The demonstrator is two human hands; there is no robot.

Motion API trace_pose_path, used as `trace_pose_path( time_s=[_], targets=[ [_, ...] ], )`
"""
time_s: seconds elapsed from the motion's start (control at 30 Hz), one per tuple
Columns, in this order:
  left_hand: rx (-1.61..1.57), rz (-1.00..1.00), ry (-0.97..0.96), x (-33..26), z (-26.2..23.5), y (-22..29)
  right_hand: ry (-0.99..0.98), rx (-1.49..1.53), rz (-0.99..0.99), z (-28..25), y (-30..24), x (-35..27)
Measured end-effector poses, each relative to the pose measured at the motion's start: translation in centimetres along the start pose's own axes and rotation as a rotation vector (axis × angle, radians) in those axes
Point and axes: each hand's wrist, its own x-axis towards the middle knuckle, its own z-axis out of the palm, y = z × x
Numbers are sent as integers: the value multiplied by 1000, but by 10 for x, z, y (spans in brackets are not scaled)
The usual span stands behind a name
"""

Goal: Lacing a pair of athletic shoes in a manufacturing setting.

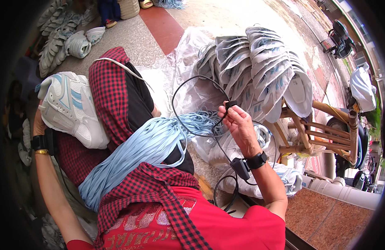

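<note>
A white, grey and light-blue sports shoe (77, 110) rests against my left thigh, toe toward my lap. My left hand (39, 121) grips it at the heel end; most of the fingers are hidden behind the shoe. On the right, raised above the lap, my right hand (242, 127) pinches a small black piece (230, 104) on a thin black cable. This black cable (174, 109) hangs in a wide loop and runs down to a dark box at my right wrist. A thick bundle of light-blue shoelaces (130, 152) lies across my lap.
Nested shoe uppers (267, 62) stand stacked at the right, beside a bamboo stool (353, 133). Crumpled clear plastic (186, 50) lies on the floor ahead. More shoe uppers (55, 46) are piled far left. A white pipe (346, 191) runs along the lower right.
</note>
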Motion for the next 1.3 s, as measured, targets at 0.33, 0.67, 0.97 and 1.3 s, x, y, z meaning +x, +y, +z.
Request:
trace_pose_path(
  time_s=[0.33, 0.67, 0.97, 1.3],
  targets=[
    [55, 15, 128, -58, -41, 19, -62, -93, 36, 2, 6, 7],
    [309, 136, -31, -45, 163, 45, -36, -820, 76, -86, 37, 5],
    [692, -79, -28, -20, 146, 63, -288, -1067, -558, 84, -52, 56],
    [886, 46, -14, -26, 151, 62, -1002, -1404, -896, 357, -31, 37]
  ],
)
